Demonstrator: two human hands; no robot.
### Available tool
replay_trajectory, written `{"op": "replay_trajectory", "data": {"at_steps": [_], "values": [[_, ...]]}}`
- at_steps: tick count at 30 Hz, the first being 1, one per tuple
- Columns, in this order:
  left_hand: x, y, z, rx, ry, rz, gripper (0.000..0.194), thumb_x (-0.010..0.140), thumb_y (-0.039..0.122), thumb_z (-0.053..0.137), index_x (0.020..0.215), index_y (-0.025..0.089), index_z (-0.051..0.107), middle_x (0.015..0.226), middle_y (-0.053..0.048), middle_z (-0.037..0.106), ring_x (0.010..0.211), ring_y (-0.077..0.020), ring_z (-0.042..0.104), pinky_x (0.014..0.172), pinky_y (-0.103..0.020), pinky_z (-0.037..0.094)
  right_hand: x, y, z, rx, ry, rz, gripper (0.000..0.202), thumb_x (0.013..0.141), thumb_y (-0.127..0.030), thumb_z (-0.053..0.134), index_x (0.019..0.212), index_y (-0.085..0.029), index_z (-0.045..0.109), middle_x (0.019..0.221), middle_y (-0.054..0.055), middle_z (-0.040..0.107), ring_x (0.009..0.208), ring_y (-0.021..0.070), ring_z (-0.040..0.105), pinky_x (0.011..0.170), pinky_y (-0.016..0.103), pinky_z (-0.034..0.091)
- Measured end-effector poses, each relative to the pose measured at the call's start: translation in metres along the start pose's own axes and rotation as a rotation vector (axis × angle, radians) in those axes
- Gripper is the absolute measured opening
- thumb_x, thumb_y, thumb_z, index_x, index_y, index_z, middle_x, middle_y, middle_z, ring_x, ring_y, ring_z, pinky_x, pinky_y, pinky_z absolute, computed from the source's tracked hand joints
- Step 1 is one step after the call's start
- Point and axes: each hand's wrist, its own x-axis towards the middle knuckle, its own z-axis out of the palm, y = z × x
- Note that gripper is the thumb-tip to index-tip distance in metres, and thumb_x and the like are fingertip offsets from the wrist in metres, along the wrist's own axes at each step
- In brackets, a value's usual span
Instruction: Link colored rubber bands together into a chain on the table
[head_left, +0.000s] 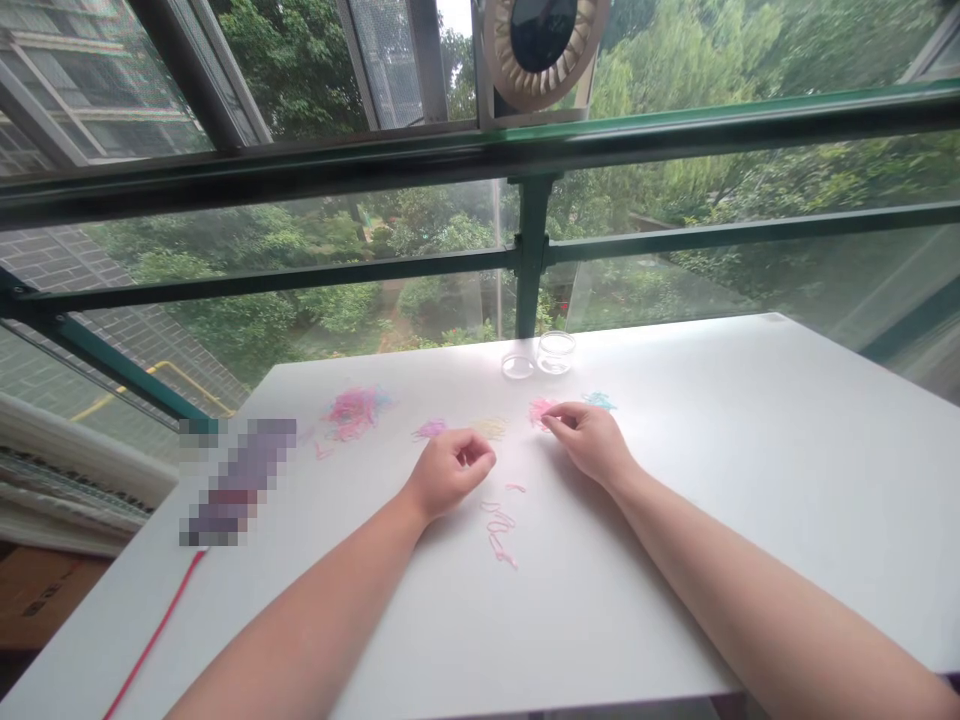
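My left hand (454,472) rests near the table's middle with its fingers curled in and the thumb against them; whether anything is in it I cannot make out. Just beyond it lie a purple heap of rubber bands (430,430) and a yellow heap of rubber bands (491,428). My right hand (592,440) pinches at the edge of a pink heap of rubber bands (540,412), and its fingertips hide what they hold. A blue heap of rubber bands (599,400) sits behind that hand. Several loose pink rubber bands (501,522) are spread between my forearms.
A large mixed heap of rubber bands (354,412) lies at the left. At the back stand a clear round container (556,354) and a clear lid (517,367). A blurred-out object (244,485) with a red cable (159,632) is on the left of the white table (637,620).
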Motion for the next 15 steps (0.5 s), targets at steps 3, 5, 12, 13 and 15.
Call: {"op": "replay_trajectory", "data": {"at_steps": [3, 5, 12, 13, 15], "values": [[0.0, -0.001, 0.0, 0.006, -0.001, 0.002, 0.014, 0.075, 0.026, 0.054, 0.071, 0.014, 0.059, 0.065, -0.001, 0.059, 0.058, -0.0085, 0.049, 0.054, -0.02, 0.039, 0.0, -0.001, 0.0, 0.005, 0.006, -0.011, 0.026, 0.073, -0.038, 0.051, 0.072, -0.018, 0.068, 0.054, -0.001, 0.053, 0.049, 0.0108, 0.043, 0.05, 0.023, 0.032], [0.0, -0.001, 0.0, 0.01, -0.001, 0.001, 0.014, 0.075, 0.026, 0.054, 0.072, 0.014, 0.059, 0.065, -0.001, 0.059, 0.058, -0.0085, 0.049, 0.054, -0.02, 0.039, 0.0, 0.0, -0.001, -0.009, 0.019, -0.017, 0.025, 0.073, -0.037, 0.051, 0.072, -0.019, 0.067, 0.053, -0.001, 0.051, 0.049, 0.0109, 0.043, 0.05, 0.023, 0.032], [0.0, 0.0, 0.0, 0.016, 0.001, -0.003, 0.013, 0.075, 0.025, 0.054, 0.071, 0.014, 0.06, 0.065, -0.001, 0.059, 0.057, -0.0083, 0.049, 0.054, -0.02, 0.039, 0.008, 0.004, -0.008, -0.256, 0.07, -0.029, 0.019, 0.074, -0.029, 0.05, 0.074, -0.022, 0.068, 0.059, -0.001, 0.057, 0.054, 0.0121, 0.049, 0.055, 0.024, 0.034], [0.001, 0.0, 0.0, 0.017, 0.0, -0.003, 0.013, 0.075, 0.025, 0.054, 0.071, 0.014, 0.06, 0.065, -0.001, 0.059, 0.057, -0.0083, 0.049, 0.054, -0.02, 0.039, 0.009, 0.005, -0.009, -0.302, 0.067, -0.03, 0.019, 0.074, -0.028, 0.05, 0.074, -0.022, 0.068, 0.06, 0.0, 0.059, 0.056, 0.0126, 0.05, 0.056, 0.024, 0.035], [0.001, 0.0, -0.001, 0.02, -0.003, 0.0, 0.013, 0.075, 0.025, 0.054, 0.071, 0.014, 0.06, 0.065, -0.001, 0.059, 0.057, -0.0083, 0.049, 0.054, -0.02, 0.039, 0.011, 0.007, -0.01, -0.377, 0.057, -0.035, 0.019, 0.073, -0.027, 0.05, 0.075, -0.023, 0.069, 0.066, 0.001, 0.062, 0.061, 0.0138, 0.052, 0.058, 0.025, 0.036]]}}
